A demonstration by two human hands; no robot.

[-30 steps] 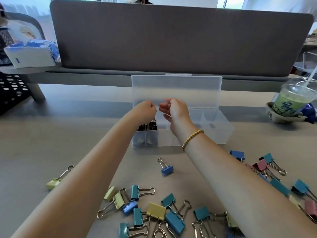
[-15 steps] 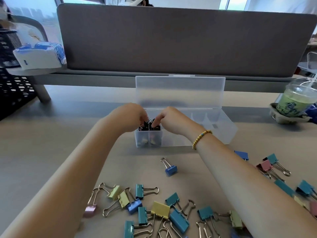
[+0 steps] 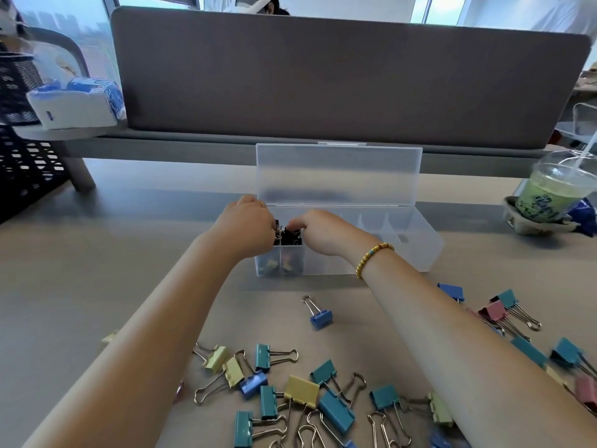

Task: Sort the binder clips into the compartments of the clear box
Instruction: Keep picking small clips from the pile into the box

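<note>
A clear box (image 3: 403, 253) stands mid-table with its lid (image 3: 339, 173) upright. Its leftmost compartment is heaped with small black binder clips (image 3: 289, 237); a few coloured clips show low behind its front wall. My left hand (image 3: 245, 227) and my right hand (image 3: 323, 232) meet over that compartment, fingers curled down and pinching into the black clips. My fingertips are partly hidden. The other compartments look nearly bare. A lone blue clip (image 3: 321, 318) lies in front of the box. Several teal, yellow and blue clips (image 3: 300, 391) lie near me, and more lie at the right (image 3: 497, 310).
An iced green drink (image 3: 549, 195) in a cardboard holder stands at the right edge. A grey partition (image 3: 323, 76) closes the back of the desk. A tissue pack (image 3: 77, 103) and a black mesh basket (image 3: 19, 156) are at the far left.
Both hands came down from in front of the lid onto the leftmost compartment and now dig into the black clips. The view has shifted slightly.
</note>
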